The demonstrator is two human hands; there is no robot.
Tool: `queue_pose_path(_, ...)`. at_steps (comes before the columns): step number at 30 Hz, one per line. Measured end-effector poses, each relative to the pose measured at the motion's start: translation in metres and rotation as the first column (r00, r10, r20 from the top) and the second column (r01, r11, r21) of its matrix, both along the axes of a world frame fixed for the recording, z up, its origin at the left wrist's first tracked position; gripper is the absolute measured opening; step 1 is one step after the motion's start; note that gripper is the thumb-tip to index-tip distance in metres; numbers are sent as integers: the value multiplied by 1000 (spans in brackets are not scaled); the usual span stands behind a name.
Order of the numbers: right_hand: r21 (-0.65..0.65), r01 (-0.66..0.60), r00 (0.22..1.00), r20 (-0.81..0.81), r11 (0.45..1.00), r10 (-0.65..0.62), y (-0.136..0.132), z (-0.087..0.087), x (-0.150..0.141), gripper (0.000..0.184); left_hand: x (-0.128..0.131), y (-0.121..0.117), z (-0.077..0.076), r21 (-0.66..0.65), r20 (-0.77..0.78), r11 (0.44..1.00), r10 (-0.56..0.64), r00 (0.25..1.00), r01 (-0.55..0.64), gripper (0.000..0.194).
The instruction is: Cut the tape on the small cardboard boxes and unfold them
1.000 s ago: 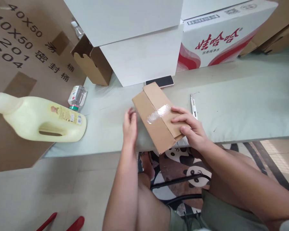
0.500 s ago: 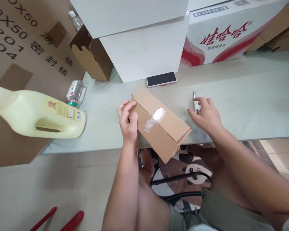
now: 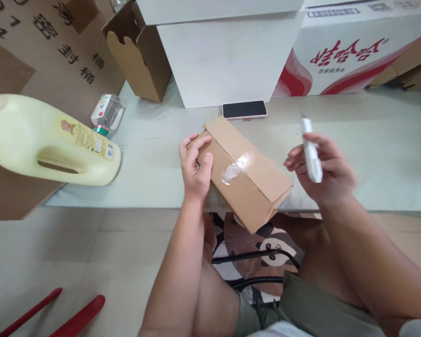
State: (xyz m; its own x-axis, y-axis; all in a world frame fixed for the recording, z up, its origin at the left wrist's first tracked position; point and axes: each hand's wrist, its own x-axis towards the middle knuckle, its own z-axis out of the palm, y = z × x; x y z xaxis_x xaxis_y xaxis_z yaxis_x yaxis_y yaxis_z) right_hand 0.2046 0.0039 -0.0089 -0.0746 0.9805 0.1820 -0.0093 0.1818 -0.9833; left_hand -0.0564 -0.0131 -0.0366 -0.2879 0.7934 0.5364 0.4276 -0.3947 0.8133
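A small brown cardboard box [image 3: 256, 187] lies slanted at the table's front edge, one corner sticking out past it. Clear shiny tape [image 3: 236, 167] crosses the seam on its top. My left hand [image 3: 197, 168] grips the box's left end, thumb on the top face and fingers around the far side. Raised to the right of the box, my right hand [image 3: 324, 166] is closed on a white utility knife [image 3: 311, 152]. The knife points away from me and is slightly blurred; its tip is thin and greyish. Box and knife are apart.
A black-screened phone [image 3: 244, 109] lies before a white box [image 3: 228, 61]. A yellowish jug [image 3: 56, 140], a clear bottle [image 3: 108, 112] and an open cardboard holder [image 3: 143, 61] stand left. A printed white carton [image 3: 340, 56] is at the back right.
My right hand has picked the utility knife up off the table and lifted it. My left hand still holds the box. The whole view has shifted a little.
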Motion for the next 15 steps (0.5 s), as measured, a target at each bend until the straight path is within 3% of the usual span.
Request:
queue_pose_path(5, 190, 121, 993, -26, 974, -118, -29, 44, -18, 21, 3, 0, 3, -3, -5, 1000, 3, 1000, -3, 39)
queue_pose_path(7, 210, 71, 997, -40, 975, -64, -40, 53, -26, 22, 5, 1, 3, -10, -9, 1000, 17, 1000, -17, 39)
queue_pose_path(11, 222, -129, 991, 7, 967, 130, -54, 51, -35, 28, 8, 0, 4, -3, -16, 999, 36, 999, -36, 39)
queue_pose_path(15, 189, -127, 977, 193, 974, 89, -55, 42, -36, 44, 9, 0, 3, 11, -34, 1000, 26, 999, -26, 40)
